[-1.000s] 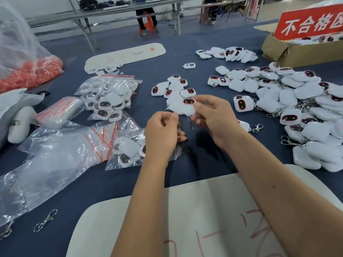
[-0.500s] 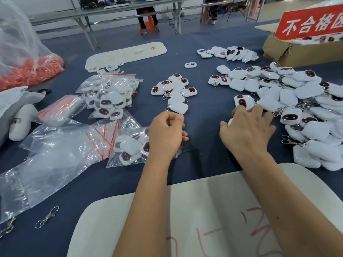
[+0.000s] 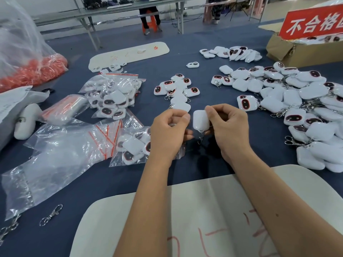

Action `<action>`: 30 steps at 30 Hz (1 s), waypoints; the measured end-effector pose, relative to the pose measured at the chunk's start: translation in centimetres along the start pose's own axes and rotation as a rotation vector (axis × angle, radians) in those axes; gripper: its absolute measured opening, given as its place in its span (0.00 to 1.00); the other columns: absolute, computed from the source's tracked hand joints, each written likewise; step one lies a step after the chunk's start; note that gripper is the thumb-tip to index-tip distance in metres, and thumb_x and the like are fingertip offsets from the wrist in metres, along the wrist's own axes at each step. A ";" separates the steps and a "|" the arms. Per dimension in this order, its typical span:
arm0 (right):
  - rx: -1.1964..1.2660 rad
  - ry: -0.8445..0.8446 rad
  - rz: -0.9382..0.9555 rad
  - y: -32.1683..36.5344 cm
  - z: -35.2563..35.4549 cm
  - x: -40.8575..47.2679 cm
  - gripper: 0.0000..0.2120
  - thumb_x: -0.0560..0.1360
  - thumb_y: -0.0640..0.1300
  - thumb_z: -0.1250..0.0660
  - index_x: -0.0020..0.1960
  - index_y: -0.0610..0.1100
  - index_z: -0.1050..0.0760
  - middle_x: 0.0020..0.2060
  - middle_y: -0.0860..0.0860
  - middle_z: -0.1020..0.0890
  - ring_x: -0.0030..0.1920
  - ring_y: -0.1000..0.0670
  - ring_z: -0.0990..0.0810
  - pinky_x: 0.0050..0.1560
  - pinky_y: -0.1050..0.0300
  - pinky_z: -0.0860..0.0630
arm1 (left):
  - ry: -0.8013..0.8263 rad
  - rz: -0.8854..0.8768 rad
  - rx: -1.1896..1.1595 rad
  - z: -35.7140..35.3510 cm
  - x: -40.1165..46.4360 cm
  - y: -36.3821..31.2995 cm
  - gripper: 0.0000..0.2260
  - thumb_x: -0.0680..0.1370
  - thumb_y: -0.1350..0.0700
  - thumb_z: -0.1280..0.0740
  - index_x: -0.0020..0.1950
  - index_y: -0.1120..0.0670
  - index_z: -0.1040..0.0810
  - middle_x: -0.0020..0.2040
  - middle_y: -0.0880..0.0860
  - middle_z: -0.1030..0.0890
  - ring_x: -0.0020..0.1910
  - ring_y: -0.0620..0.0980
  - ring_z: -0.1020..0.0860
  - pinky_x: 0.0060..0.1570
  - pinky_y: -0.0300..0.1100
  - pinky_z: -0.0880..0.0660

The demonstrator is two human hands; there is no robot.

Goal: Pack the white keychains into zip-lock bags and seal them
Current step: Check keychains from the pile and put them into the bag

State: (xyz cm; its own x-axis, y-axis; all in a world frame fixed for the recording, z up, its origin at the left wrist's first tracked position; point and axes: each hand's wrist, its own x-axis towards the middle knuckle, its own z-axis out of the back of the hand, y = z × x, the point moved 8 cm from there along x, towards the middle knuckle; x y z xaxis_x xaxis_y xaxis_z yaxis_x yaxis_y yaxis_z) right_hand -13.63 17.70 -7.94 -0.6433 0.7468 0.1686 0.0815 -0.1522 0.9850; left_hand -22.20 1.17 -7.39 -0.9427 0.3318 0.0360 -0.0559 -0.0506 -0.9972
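Right hand (image 3: 229,127): pinches one white keychain (image 3: 201,120).
Left hand (image 3: 169,131): closed on the bag's mouth, I think.
Tip: drop clip first, then press the strip flat.

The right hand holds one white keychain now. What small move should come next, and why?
Probably carry the keychain left and slip it into the bag at the left hand. The right hand pinches it with the clasp hanging down, just beside the left hand, and that bag already holds a few keychains.
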 end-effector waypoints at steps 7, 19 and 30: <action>0.076 0.176 -0.005 0.0 -1.7 -0.5 0.12 0.81 0.49 0.28 0.42 0.46 0.14 0.38 0.48 0.12 0.38 0.46 0.11 0.44 0.49 0.14 | 0.147 -0.126 0.150 -1.0 -0.1 -0.4 0.05 0.79 0.56 0.28 0.52 0.52 0.12 0.45 0.54 0.12 0.49 0.59 0.14 0.54 0.58 0.17; 0.081 0.235 0.015 -0.1 -1.8 0.1 0.06 0.80 0.38 0.28 0.50 0.45 0.12 0.35 0.57 0.14 0.33 0.62 0.21 0.36 0.70 0.27 | 0.145 0.060 -0.060 -0.5 0.2 1.0 0.05 0.80 0.65 0.31 0.54 0.59 0.16 0.44 0.58 0.12 0.41 0.56 0.13 0.43 0.44 0.17; 0.086 0.303 0.065 0.3 -2.1 -0.2 0.04 0.78 0.38 0.26 0.51 0.44 0.13 0.40 0.50 0.12 0.35 0.57 0.21 0.38 0.64 0.24 | 0.056 0.003 0.042 -0.1 0.6 1.2 0.06 0.82 0.57 0.31 0.48 0.54 0.15 0.43 0.58 0.13 0.47 0.62 0.14 0.51 0.62 0.16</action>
State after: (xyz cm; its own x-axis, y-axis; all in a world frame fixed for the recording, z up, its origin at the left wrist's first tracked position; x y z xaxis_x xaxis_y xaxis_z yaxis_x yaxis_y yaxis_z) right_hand -15.06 16.16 -7.71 -0.8309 0.5089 0.2249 0.1853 -0.1280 0.9743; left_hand -22.80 1.41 -8.57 -0.9228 0.3842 0.0281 -0.0681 -0.0909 -0.9935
